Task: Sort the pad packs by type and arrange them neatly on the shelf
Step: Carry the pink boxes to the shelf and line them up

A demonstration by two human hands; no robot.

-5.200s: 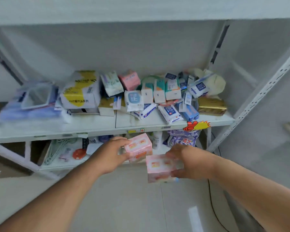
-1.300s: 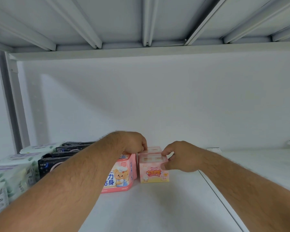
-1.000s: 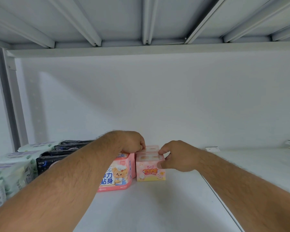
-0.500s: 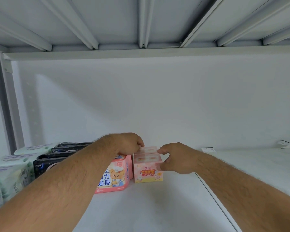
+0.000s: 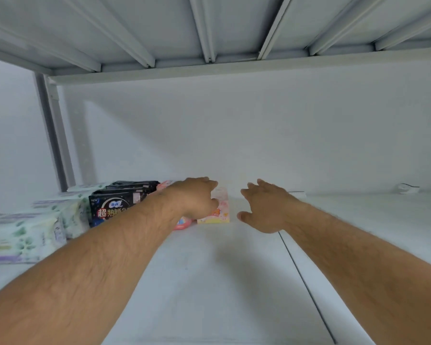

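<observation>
The small pink pad pack stands on the shelf beside the dark packs, the left hand resting on it, the right hand spread and empty just beside; it seems light and soft, best held by its sides.

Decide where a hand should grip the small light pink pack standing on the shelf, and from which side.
Grip the small light pink pack across its top, thumb on the front face, fingers behind, coming from the front right. Its right side is free, while the left hand and neighbouring rounded pink pack crowd its left.
</observation>
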